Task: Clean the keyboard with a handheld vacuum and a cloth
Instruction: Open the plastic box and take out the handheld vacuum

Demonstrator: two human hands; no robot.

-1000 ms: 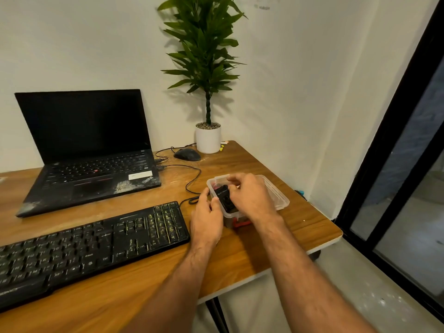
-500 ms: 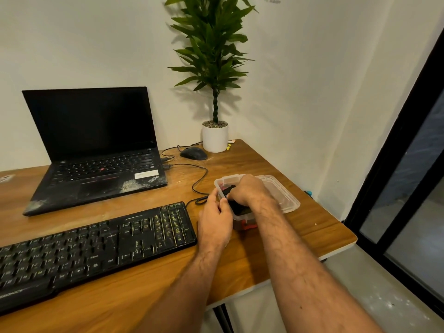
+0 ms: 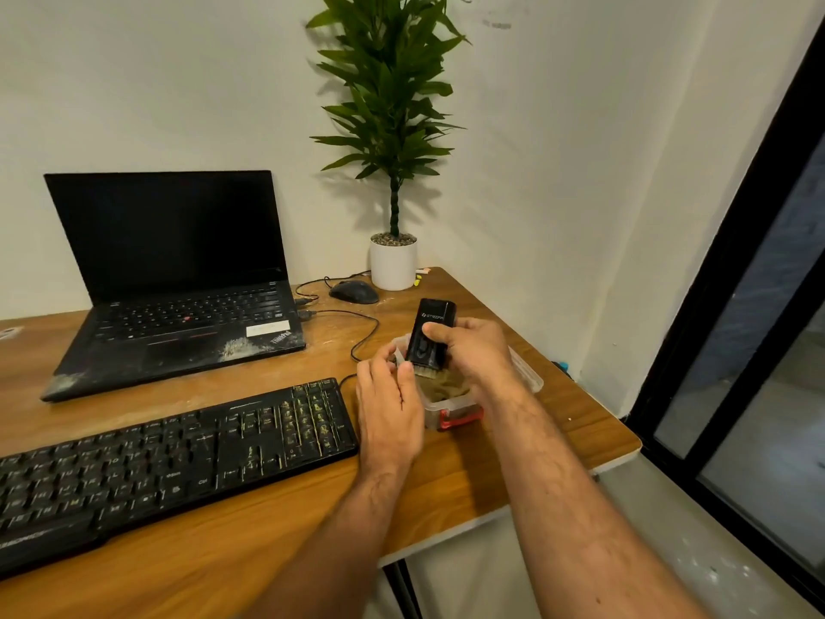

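My right hand [image 3: 477, 355] grips a small black handheld vacuum [image 3: 432, 332] with a brush at its lower end, held upright just above a clear plastic box [image 3: 527, 373] with a red latch. A brownish cloth [image 3: 446, 388] lies inside the box. My left hand [image 3: 388, 404] holds the box's near left rim, thumb and fingers on its edge. A dusty black keyboard [image 3: 169, 457] lies on the wooden desk [image 3: 513, 457], left of the box.
An open black laptop [image 3: 174, 279] with dust on its palm rest stands behind the keyboard. A black mouse [image 3: 353, 291] and a potted plant [image 3: 393, 261] sit at the back corner. A cable [image 3: 366, 332] runs near the box. The desk edge drops off at right.
My right hand has lifted the black vacuum out of the box, uncovering the cloth beneath. My left hand stays on the box's rim.
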